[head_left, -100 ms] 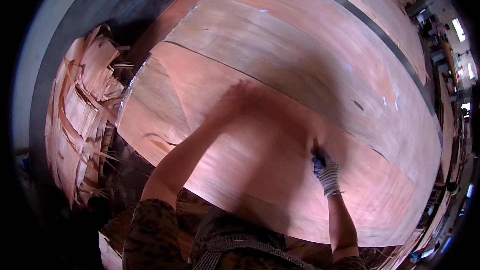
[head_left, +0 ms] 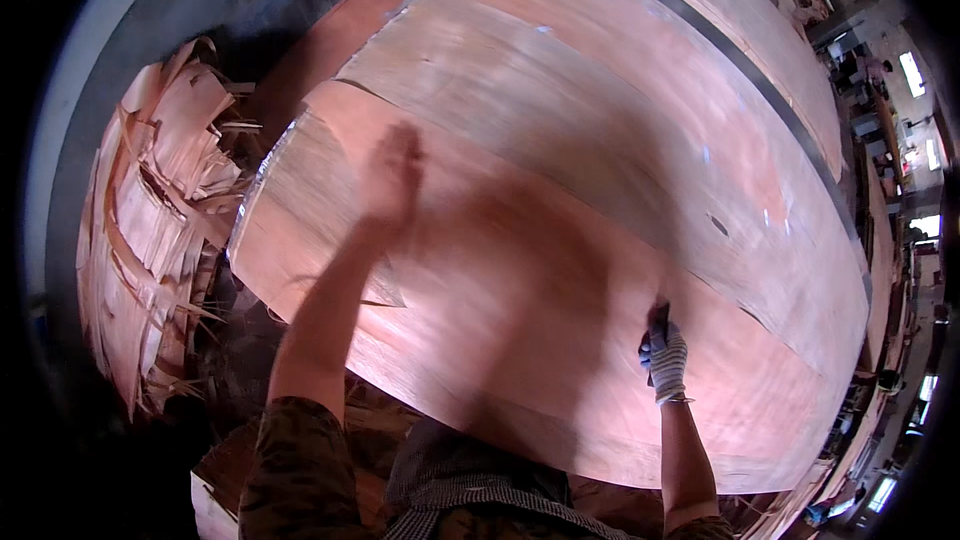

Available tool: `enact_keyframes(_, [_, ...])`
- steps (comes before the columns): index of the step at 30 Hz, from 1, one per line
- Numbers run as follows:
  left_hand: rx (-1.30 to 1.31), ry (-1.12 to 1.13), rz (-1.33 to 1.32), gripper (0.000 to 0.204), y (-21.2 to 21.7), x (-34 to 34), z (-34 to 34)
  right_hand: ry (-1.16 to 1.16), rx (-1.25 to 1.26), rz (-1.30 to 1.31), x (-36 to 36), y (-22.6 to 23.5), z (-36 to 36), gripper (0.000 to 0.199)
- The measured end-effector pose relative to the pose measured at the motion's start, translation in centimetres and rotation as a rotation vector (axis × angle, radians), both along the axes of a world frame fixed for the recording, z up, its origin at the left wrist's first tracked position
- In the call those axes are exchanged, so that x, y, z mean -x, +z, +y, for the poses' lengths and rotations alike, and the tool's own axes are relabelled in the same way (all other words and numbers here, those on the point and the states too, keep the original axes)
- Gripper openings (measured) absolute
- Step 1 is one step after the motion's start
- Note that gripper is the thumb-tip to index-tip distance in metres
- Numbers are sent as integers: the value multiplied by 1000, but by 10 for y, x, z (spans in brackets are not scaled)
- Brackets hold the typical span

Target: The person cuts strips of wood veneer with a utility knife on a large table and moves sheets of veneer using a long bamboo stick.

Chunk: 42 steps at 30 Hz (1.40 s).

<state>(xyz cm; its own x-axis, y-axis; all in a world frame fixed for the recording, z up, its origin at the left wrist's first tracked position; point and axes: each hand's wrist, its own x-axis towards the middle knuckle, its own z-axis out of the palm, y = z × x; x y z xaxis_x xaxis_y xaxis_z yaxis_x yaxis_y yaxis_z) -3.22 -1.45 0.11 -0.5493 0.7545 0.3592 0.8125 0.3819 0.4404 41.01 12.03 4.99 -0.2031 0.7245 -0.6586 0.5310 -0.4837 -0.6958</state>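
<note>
My bare left hand (head_left: pixel 393 172) is over the near veneer sheet (head_left: pixel 480 330), toward its left part. It is blurred, with its fingers stretched out and nothing visible in it. My right hand (head_left: pixel 664 365), in a striped white and blue glove, is closed around a small dark tool (head_left: pixel 658 316) farther right over the same sheet. The tool's tip is blurred, so its kind is unclear. A greyish wood veneer sheet (head_left: pixel 450 60) adjoins the far edge of the near one, along a dark uneven seam. Near the left end, a loose-edged veneer piece (head_left: pixel 310 175) shows darker grain.
Torn veneer scraps (head_left: pixel 150 230) are heaped on the left, with strips sticking out. A dark band (head_left: pixel 720 40) runs between the near stack and another wood stack (head_left: pixel 770 30) beyond. More wood scraps lie below the near edge.
My left hand has swung left across the sheet from near the seam. My right hand, with the dark tool, has shifted slightly right and toward me.
</note>
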Motion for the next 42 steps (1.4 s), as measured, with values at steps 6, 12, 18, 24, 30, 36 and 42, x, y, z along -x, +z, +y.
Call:
enact_keyframes(6, [48, 246, 138, 38, 13, 78, -53, 1052, -1043, -237, 163, 15, -11, 25])
enact_keyframes(12, [-103, 186, 40, 41, 21, 79, -34, 1151, -915, -226, 424, -6, -69, 27])
enact_keyframes(18, [-58, 153, 202, 44, -21, 92, -47, 1225, -1046, -345, 355, -16, -103, 29])
enact_keyframes(24, [104, 73, 741, 43, -56, 156, -84, 821, -282, -63, 98, 49, -34, 23])
enact_keyframes(30, [9, -87, 237, 46, -3, -33, 18, 1374, -1182, -618, -122, 12, 21, 17])
enact_keyframes(36, [24, -287, -523, 52, 76, -414, 88, 583, -414, 83, -125, 29, 14, 8])
enact_keyframes(42, [143, -392, 59, 51, 6, -402, 107, 1115, -795, -185, -221, 6, 64, 21])
